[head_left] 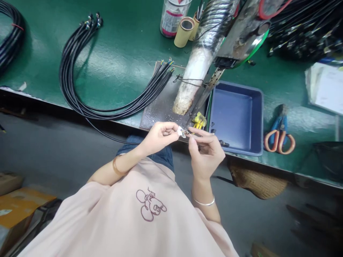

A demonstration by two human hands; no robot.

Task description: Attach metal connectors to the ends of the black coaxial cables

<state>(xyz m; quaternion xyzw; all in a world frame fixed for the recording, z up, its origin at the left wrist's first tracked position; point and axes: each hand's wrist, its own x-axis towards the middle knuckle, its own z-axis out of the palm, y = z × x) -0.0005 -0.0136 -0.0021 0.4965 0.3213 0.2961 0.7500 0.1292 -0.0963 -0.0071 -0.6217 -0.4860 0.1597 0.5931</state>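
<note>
My left hand (164, 137) is closed in a pinch on a small white and metallic piece (181, 132), perhaps a connector; its exact kind is too small to make out. A single black cable (107, 135) runs from the coil toward this hand, and the fingers hide where it ends. Close by on the right, my right hand (205, 151) pinches something thin, like a fine wire, against that piece. Both hands are just in front of the bench edge, below the white end of a foil-wrapped duct (187, 84). Small yellow parts (199, 121) lie just beyond the right fingertips.
A black cable bundle (80, 103) with stripped ends curves across the green bench (128, 43). At right are a blue tray (237, 117), orange-handled pliers (280, 137) and papers (327, 87). A can (174, 18) and cardboard tube (184, 33) stand behind; more cables (305, 35) lie far right.
</note>
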